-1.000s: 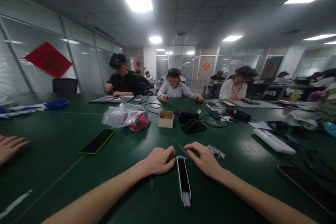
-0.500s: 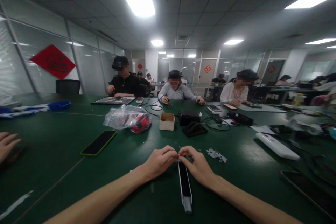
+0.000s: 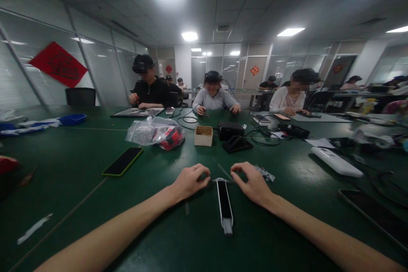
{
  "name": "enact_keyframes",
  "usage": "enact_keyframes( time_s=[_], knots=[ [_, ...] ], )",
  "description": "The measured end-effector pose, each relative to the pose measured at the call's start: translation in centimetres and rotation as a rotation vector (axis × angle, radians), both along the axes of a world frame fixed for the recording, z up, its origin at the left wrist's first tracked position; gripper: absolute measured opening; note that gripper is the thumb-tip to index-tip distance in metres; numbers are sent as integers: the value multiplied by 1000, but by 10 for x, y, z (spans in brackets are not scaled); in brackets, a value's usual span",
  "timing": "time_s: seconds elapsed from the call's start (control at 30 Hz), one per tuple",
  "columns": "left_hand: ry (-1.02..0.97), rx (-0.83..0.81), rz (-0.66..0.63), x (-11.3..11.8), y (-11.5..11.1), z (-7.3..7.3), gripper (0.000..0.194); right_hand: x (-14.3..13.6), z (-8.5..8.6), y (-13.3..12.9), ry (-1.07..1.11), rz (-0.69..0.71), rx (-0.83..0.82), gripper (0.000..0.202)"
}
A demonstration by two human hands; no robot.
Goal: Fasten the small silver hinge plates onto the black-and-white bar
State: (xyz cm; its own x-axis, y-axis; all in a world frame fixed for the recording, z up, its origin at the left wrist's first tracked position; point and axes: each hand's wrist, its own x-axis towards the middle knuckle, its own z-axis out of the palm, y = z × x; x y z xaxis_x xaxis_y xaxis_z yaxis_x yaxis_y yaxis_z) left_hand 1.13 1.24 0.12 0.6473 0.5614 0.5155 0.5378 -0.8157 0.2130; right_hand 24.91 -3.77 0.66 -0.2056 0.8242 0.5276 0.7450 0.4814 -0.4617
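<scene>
A slim pen-shaped device [image 3: 225, 204] with a white rim and a long black face lies on the green table, its grey tip toward me. Thin pieces stick out at its far end. My left hand [image 3: 189, 182] is left of that end, thumb and forefinger drawn together in a pinch. On the other side my right hand [image 3: 255, 185] makes a similar pinch. Whatever either hand pinches is too small to make out. Small silvery metal parts [image 3: 266, 173] lie just behind my right hand, partly covered by it.
A phone with a green edge [image 3: 123, 162] lies left, with a plastic bag holding something red [image 3: 170, 136] beyond it. Ahead stand a small open box [image 3: 203, 137] and a black box [image 3: 230, 130]. A white device [image 3: 336, 161], cables and a dark phone [image 3: 372, 210] are right. Several people sit opposite.
My hands have moved apart from their meeting point over the device's far end, exposing that end. The view has tilted down a little. Another person's hand at the left edge has gone; something red shows there.
</scene>
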Motion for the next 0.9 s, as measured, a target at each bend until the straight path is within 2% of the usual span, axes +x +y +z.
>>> enact_keyframes(
  time_s=[0.2,0.47,0.9],
  knots=[
    [130,-153,20,0,-4,10,10,6,-1,-3,-140,60,-148,16],
    [146,-193,-74,0,-4,15,11,4,-4,-1,-237,124,-113,17],
    [149,-222,-114,5,-1,12,15,4,-1,-2,-229,138,-140,19]
  ],
)
